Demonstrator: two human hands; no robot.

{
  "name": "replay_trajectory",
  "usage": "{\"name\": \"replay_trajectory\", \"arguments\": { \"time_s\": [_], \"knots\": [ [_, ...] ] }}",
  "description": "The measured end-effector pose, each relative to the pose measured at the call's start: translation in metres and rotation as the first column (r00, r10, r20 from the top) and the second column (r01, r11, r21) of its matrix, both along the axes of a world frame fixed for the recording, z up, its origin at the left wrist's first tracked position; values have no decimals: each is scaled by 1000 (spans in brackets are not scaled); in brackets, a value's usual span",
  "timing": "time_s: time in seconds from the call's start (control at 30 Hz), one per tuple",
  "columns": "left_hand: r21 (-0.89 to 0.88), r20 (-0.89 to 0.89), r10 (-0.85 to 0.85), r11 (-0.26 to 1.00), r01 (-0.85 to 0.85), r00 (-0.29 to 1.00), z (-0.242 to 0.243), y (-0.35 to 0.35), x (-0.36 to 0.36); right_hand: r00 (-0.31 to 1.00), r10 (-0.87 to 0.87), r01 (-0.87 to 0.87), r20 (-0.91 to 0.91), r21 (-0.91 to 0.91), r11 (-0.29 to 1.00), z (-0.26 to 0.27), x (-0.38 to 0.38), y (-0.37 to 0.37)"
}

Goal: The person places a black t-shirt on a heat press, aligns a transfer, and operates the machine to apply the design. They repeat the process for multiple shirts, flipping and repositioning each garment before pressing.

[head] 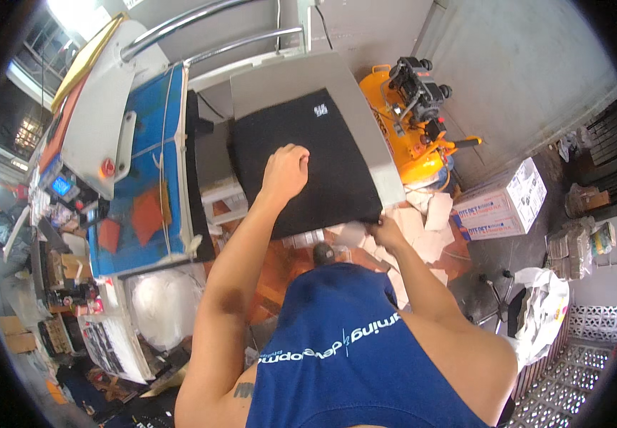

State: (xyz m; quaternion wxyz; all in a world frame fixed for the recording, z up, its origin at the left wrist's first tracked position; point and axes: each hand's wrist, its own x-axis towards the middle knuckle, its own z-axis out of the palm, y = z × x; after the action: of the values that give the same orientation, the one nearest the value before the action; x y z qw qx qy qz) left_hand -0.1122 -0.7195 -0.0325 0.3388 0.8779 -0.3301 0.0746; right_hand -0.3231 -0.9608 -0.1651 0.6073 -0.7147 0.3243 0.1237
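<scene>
A black fabric piece (pixel 319 176) with a small white print near its far edge lies over a grey flat platen (pixel 276 80) in front of me. My left hand (pixel 287 170) is over the fabric's left middle, its fingers curled; whether it pinches any cloth cannot be told. At the fabric's near right corner, my right hand (pixel 386 232) has its fingers closed on the edge, slightly blurred. Left of the platen stands a heat press machine with a blue upper part (pixel 148 155), an orange-red patched surface and a small lit display (pixel 61 184).
A yellow air compressor (pixel 383 107) stands beyond the platen's right side. Printed cartons (pixel 493 211) sit on the floor at right, near a wheeled chair base (pixel 501 302). Pale sheets (pixel 413 232) are scattered below the platen. Metal bars (pixel 207 21) run above the press.
</scene>
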Motion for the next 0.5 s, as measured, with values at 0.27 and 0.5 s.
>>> {"name": "replay_trajectory", "arguments": {
  "time_s": [0.27, 0.5],
  "knots": [
    [394, 339, -214, 917, 69, 916, -20, -128, 197, 992, 109, -104, -57, 94, 990, 29, -23, -29],
    [192, -344, -283, 912, 362, 895, 41, -48, 244, 965, 250, -257, -79, -97, 962, 85, -36, -22]
  ]
}}
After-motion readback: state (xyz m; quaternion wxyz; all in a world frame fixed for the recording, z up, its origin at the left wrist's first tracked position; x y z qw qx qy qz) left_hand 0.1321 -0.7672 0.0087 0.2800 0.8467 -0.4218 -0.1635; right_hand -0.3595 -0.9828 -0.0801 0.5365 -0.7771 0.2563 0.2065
